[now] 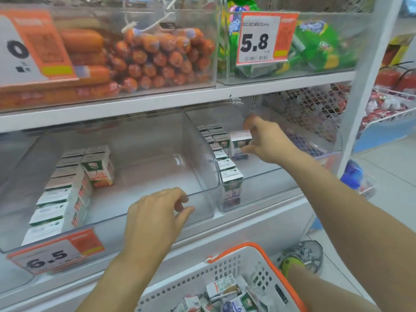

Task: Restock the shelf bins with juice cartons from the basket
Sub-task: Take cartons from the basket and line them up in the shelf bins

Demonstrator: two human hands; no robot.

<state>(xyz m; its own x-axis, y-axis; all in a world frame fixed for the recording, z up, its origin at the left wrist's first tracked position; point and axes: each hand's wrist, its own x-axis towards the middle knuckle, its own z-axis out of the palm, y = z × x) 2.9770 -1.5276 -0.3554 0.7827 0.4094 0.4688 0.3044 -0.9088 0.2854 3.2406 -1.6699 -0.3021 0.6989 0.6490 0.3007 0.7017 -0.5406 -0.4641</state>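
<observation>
Placement is the step in hand — the right hand [267, 143] pinches a juice carton [240, 144] inside the right bin [254, 176], beside the row along its left wall. Set it upright, flush against that row, label forward. The left hand [155, 212] hovers loosely curled, holding nothing, at the left bin [157, 154]; more cartons wait in the basket [225, 266].

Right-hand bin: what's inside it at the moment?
A row of purple juice cartons along the right bin's left wall, plus one carton the right hand pinches beside them. The hand covers what lies behind it.
</observation>
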